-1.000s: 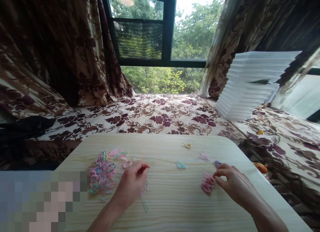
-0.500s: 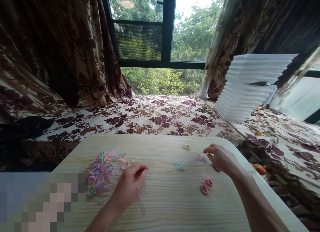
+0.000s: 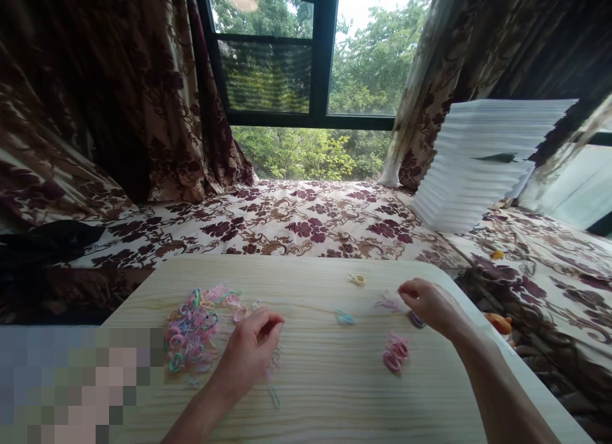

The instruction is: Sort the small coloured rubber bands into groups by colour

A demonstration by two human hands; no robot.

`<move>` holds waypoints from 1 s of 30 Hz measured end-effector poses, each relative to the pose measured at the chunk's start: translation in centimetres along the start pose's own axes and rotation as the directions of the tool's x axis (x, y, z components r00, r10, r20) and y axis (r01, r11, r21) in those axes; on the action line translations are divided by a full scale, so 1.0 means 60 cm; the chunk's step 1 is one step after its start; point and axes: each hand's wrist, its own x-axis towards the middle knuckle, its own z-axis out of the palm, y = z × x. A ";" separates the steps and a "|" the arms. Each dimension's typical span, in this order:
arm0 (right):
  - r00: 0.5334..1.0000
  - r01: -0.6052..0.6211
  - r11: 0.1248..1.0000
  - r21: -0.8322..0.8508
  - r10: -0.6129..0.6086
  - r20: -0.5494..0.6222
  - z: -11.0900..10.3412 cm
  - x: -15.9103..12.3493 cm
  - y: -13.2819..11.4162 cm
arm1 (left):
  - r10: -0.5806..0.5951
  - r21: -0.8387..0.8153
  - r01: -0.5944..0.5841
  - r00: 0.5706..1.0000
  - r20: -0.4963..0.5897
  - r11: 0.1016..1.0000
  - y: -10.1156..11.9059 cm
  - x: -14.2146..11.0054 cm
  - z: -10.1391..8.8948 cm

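Note:
Small elastic hair ties lie in a mixed, mostly pink heap on the left of the pale wooden table. Just right of that heap is my left hand, thumb and fingers curled together; anything between them is hidden. A few loose ties, one a green hair tie, lie beside and below it. My right hand is over the table's right side, fingertips drawn together with no object discernible in them. Near it lie lilac ties, a dark purple tie, pink ties, light-blue ties and yellow ties.
Beyond the table runs a ledge with floral cloth below a window. A tall stack of white paper stands on it at right. An orange toy is beside the table's right edge. A pixelated patch covers the lower left.
My right hand has shifted slightly right, away from the lilac ties, and its fingertips have drawn closer together. My left hand stays almost where it was.

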 end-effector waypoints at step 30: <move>0.991 -0.104 0.906 0.410 0.057 0.124 0.009 -0.094 0.014 | 0.002 0.067 -0.004 1.000 0.022 0.998 0.004 -0.003 -0.003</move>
